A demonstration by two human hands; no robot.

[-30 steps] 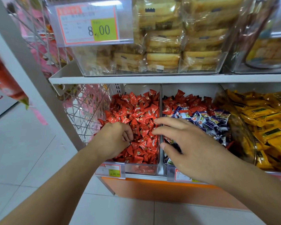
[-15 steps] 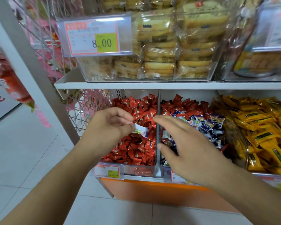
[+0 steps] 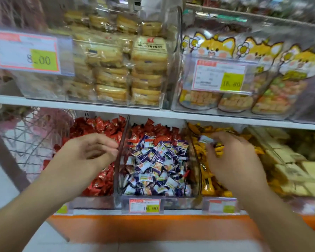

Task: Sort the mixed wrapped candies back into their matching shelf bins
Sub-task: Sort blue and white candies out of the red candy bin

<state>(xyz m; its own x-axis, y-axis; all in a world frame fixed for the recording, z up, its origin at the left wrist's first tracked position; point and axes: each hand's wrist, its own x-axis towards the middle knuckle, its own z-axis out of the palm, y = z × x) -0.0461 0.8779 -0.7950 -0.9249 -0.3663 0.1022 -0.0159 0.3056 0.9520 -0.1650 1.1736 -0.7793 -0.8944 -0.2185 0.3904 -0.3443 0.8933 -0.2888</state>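
Three clear bins sit side by side on the lower shelf. The left bin holds red candies (image 3: 100, 126). In the middle bin (image 3: 124, 142), purple-and-white candies (image 3: 156, 160) lie in front and red ones (image 3: 153, 128) behind. Yellow candies (image 3: 207, 180) fill the right bin. My left hand (image 3: 87, 155) hovers over the red bin beside the divider, fingers loosely apart, with nothing visible in it. My right hand (image 3: 233, 159) is over the yellow bin and pinches a purple-and-white candy (image 3: 205, 139) at its fingertips.
A fourth bin with pale beige packs (image 3: 298, 170) stands at the far right. The upper shelf (image 3: 98, 108) carries clear boxes of wrapped cakes (image 3: 116, 70) and cartoon cat snack bags (image 3: 244, 70). Price tags (image 3: 145, 206) line the bins' fronts. A wire rack (image 3: 31, 135) stands to the left.
The view has shifted right. My left hand lifted a white candy from the red bin and now shows nothing in it. My right hand moved to the yellow bin and now pinches a purple-and-white candy.
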